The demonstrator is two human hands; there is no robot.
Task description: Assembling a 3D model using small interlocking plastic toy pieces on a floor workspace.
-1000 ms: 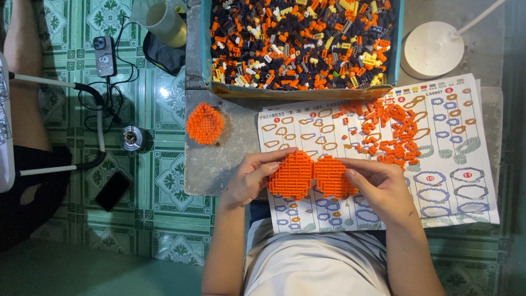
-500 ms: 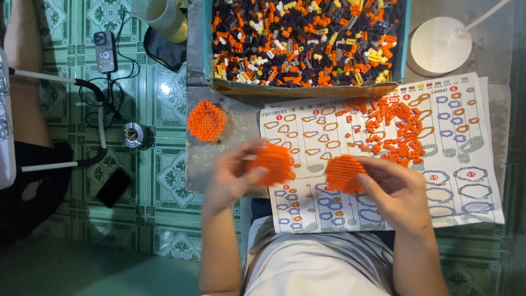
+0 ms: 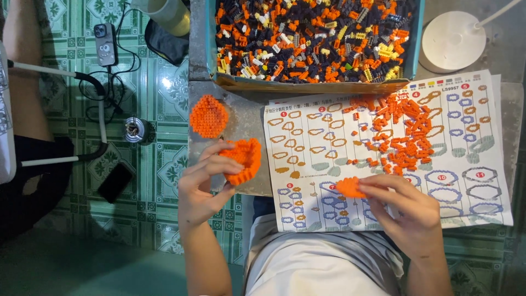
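My left hand [image 3: 204,183] grips a curved orange brick-built shell [image 3: 243,159], tilted on edge over the grey table's left part. My right hand [image 3: 402,208] pinches a second, smaller orange brick piece [image 3: 349,187] above the paper instruction sheet [image 3: 307,137]. The two pieces are apart, about a hand's width between them. A third round orange brick disc [image 3: 209,116] lies flat on the table, just above my left hand.
A pile of loose orange bricks [image 3: 408,131] lies on the sheet. A tray [image 3: 211,38] of mixed orange, black, yellow and white bricks stands at the back. A white lamp base [image 3: 453,41] sits at back right. Phones, cables and a cup are on the tiled floor to the left.
One second ago both hands held the two orange pieces pressed together. They have since separated: the left piece moved left and tilted, the right piece stayed over the sheet.
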